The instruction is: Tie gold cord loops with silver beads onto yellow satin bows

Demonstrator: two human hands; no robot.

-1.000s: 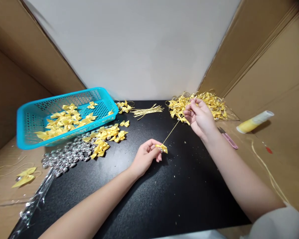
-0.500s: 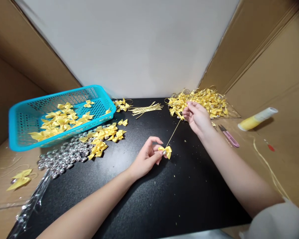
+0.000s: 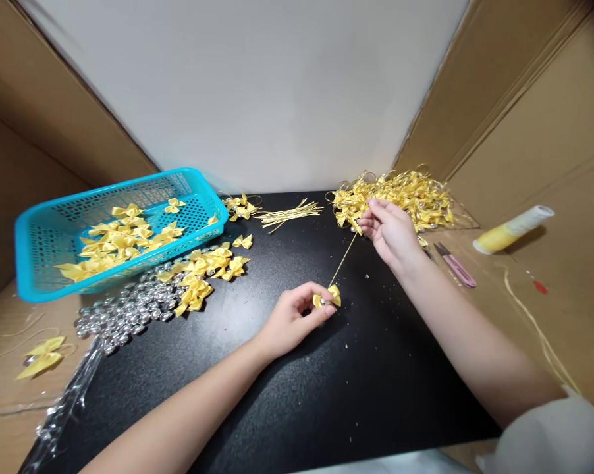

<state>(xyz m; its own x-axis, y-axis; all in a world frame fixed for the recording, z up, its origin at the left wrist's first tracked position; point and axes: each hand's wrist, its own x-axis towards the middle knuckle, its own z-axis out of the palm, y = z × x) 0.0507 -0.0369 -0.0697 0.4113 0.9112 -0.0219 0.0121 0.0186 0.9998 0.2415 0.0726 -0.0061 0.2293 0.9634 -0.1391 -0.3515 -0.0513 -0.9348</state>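
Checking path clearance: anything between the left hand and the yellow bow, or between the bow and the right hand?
Nothing visible blocks either. The left hand pinches the yellow bow; between bow and right hand only the gold cord runs, with the heap of bows behind its upper end.

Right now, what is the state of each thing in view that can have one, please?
Yellow ribbon bow with silver bead: tied, held
Thin gold cord: stretched straight
Left bare hand: closed on the bow
Right bare hand: fingertips together, holding the cord
Blue perforated plastic basket: open-topped, partly filled
Shiny silver beads: heaped loosely
Pink-handled metal snips: lying down, blades seemingly slightly apart
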